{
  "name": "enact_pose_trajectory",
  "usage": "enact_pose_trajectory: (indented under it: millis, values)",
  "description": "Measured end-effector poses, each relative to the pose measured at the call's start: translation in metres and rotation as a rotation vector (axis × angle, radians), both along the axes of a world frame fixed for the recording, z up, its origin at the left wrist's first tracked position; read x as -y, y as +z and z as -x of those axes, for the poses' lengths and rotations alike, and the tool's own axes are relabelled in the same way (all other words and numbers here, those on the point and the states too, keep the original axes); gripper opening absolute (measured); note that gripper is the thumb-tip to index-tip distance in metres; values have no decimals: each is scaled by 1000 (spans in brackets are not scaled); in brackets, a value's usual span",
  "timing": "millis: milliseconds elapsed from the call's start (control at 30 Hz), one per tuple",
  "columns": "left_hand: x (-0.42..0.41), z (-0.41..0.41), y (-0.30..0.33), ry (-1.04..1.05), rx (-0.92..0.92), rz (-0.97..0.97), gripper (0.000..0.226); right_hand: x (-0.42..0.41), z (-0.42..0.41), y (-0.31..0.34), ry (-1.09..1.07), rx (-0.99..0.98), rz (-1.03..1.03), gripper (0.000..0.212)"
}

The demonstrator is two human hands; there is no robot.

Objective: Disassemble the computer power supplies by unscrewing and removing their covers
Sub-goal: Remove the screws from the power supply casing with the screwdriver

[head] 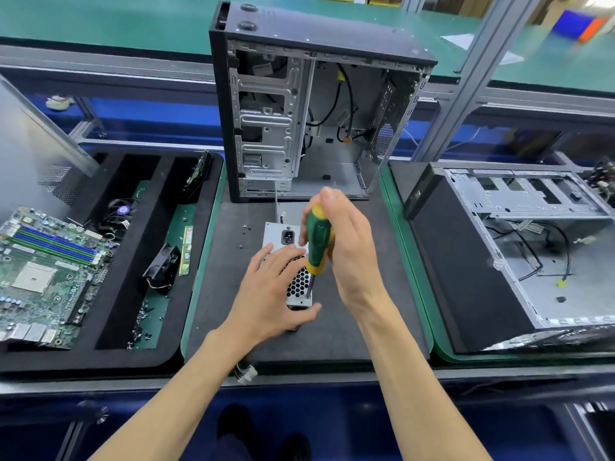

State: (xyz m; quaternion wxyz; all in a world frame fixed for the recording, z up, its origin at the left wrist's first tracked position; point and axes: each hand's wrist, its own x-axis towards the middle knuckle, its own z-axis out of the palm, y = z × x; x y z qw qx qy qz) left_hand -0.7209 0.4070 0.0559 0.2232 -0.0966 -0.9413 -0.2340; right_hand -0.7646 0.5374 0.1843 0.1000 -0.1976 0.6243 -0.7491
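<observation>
Two computer cases flank the work: an upright black tower (319, 104) stands open-sided at the back of the dark grey mat (372, 327), its bare metal drive cage and loose cables showing, and a second case (506, 254) lies on its side to the right with its interior facing up. On the left a black foam tray (109, 354) holds a green motherboard (43, 277), a small black fan (163, 267), a memory stick (187, 251) and a scatter of dark screws low in one slot.

The power supply (293, 257) sits in the middle of the mat, just in front of the tower. It is a small silver metal box, its top face showing a black mains socket and a honeycomb vent grille. The left hand (273, 294) lies over it with fingers spread flat across the grille and the thumb hooked under the near edge, hiding much of the top. The right hand (346, 247) is wrapped round the green-and-yellow handle of a screwdriver (316, 247), held nearly upright with its tip set at the near right corner of the box. A few loose screws (245, 227) lie on the mat just left of the unit, and a white connector (245, 374) hangs off the mat's front edge.
</observation>
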Motion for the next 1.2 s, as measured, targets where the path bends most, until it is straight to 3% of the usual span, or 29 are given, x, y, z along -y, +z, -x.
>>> enact_pose_trajectory:
  millis: [200, 333, 533, 667, 900, 1100, 1200]
  values:
    - [-1, 2, -3, 1, -51, -8, 60, 6, -5, 1, 102, 37, 166, 38]
    - [0, 2, -6, 4, -62, -4, 61, 4, -8, -2, 118, 36, 166, 43]
    - [2, 0, -5, -3, -64, -15, 60, -9, -4, 0, 319, 74, 71, 36]
    - [2, -1, -2, -11, -39, -18, 62, -2, -5, -3, 171, 51, 162, 25]
    - [2, 0, -5, 2, 6, -9, 67, 19, -24, -4, -228, -21, 42, 29]
    - [1, 2, -6, 25, 17, 23, 61, 22, -30, -2, -207, -104, 61, 30]
    - [1, 1, -6, 24, -39, -7, 60, 17, -19, 1, -48, -65, 105, 35]
